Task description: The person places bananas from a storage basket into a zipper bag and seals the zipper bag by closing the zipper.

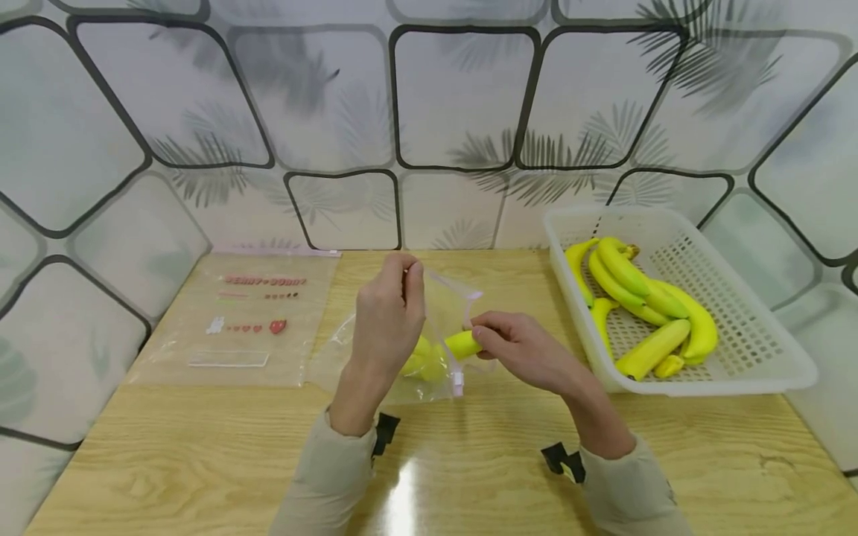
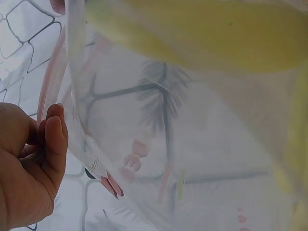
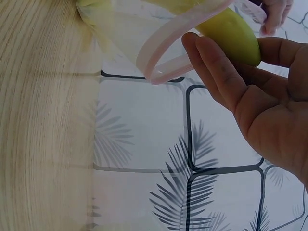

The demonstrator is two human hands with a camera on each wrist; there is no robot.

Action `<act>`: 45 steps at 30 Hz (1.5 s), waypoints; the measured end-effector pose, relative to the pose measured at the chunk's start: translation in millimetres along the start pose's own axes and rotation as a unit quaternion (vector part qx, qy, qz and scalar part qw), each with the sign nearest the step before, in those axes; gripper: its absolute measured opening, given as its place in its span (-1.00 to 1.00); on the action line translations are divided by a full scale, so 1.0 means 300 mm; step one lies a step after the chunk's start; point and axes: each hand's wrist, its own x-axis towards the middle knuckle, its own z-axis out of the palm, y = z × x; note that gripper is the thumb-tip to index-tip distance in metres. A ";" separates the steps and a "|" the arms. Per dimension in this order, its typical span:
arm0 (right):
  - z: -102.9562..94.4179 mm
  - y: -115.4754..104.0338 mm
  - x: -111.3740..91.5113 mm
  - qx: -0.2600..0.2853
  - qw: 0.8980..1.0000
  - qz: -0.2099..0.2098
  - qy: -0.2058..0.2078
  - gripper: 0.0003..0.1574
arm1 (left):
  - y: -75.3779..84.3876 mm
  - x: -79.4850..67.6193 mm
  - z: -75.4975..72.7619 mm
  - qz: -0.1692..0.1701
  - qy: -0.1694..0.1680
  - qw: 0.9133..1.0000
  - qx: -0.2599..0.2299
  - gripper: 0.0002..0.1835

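Observation:
A clear plastic zip bag (image 1: 436, 391) lies mouth to the right on the table, with yellow bananas (image 1: 422, 363) showing through it. My left hand (image 1: 391, 316) pinches the bag's upper edge; the left wrist view shows its curled fingers (image 2: 57, 137) at the pink zip strip. One banana (image 1: 461, 345) passes through the mouth, its outer end sticking out. Around that end my right hand (image 1: 526, 350) holds it between thumb and fingers, clearer in the right wrist view, where the banana (image 3: 233, 41) lies beside the pink-edged opening (image 3: 166, 41).
At the right stands a white perforated basket (image 1: 744, 385) holding several bananas (image 1: 620, 272). A second zip bag (image 1: 234, 305), flat with red lettering and hearts, lies on the wooden table (image 1: 201, 447) at the left. A patterned wall (image 1: 462, 97) closes off the back.

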 end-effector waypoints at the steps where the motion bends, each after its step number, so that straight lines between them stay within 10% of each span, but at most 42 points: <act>1: 0.000 0.000 0.000 -0.003 1.000 0.001 0.000 -0.63 | 0.000 0.001 0.001 0.001 0.001 1.000 -0.001 -0.89; 27: -0.005 -0.005 0.001 0.008 1.000 0.004 0.024 -0.60 | 0.005 0.000 0.002 0.007 0.007 1.000 0.000 -0.91; 45: -0.039 0.019 0.008 0.109 0.993 -0.004 0.046 -0.51 | 0.009 0.005 -0.011 0.000 0.008 1.000 -0.004 -0.89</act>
